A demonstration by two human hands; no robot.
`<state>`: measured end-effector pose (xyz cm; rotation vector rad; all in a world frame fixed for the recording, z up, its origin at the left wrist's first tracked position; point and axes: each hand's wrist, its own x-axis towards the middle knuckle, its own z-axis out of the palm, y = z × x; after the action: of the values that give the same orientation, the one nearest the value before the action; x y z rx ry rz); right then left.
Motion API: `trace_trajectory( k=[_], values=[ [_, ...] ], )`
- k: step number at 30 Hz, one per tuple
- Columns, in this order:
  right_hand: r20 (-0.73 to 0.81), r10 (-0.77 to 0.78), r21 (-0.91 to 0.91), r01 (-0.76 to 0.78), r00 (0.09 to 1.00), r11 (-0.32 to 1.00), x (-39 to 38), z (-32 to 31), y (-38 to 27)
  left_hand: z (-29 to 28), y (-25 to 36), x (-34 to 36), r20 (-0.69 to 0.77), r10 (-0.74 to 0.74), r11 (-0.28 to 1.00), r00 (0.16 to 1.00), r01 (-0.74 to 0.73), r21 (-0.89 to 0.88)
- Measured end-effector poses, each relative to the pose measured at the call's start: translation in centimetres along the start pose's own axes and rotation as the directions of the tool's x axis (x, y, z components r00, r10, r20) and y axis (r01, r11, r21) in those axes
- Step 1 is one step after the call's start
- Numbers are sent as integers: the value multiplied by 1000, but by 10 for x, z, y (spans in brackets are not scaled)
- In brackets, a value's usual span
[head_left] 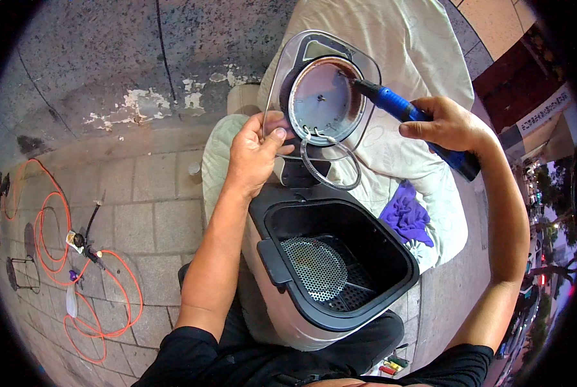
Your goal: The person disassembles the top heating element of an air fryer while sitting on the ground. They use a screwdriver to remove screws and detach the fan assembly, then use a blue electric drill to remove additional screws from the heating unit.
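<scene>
My left hand [261, 149] pinches the lower left edge of a clear lid panel [277, 87], thumb in front and fingers behind. Set in the panel is a round metal housing [321, 97] with brown marks around its rim and a small fastener in its middle. A braided grey cable [330, 179] loops out of it. My right hand [448, 126] is wrapped around a blue and black handheld power tool [401, 108]. The tool's dark tip reaches the housing's upper right rim; whether it touches is unclear. Below stands a white and black box-shaped appliance [277, 284], open at the top.
Inside the appliance lies a perforated round metal plate [314, 267]. A pale cloth [424, 64] lies under and behind it, with a crumpled purple cloth [406, 213] on top. An orange hose [130, 290] coils over the paving at left. Several screwdrivers [392, 366] lie near my right leg.
</scene>
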<state>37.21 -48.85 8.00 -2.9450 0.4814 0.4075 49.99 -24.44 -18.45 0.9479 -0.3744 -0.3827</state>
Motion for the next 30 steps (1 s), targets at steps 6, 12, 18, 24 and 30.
trace_trajectory(
  k=[6,12,18,24,30],
  values=[
    [-78,-21,-275,-2,997,962,1,-13,-13,0,0,0,22,14,1000,1000,-15,15],
    [-8,-1,-558,-4,1000,830,15,-37,-58,-4,0,-1,24,30,1000,999,-30,1],
    [-65,-37,-510,-1,997,860,14,-34,-56,-3,-2,1,24,17,1000,1000,-17,-5],
    [-61,-60,-500,22,996,866,12,-35,-50,-3,-3,2,9,24,1000,1000,-25,8],
    [5,39,-507,-31,999,861,10,-36,-50,1,0,0,5,18,1000,1000,-18,9]
  ],
)
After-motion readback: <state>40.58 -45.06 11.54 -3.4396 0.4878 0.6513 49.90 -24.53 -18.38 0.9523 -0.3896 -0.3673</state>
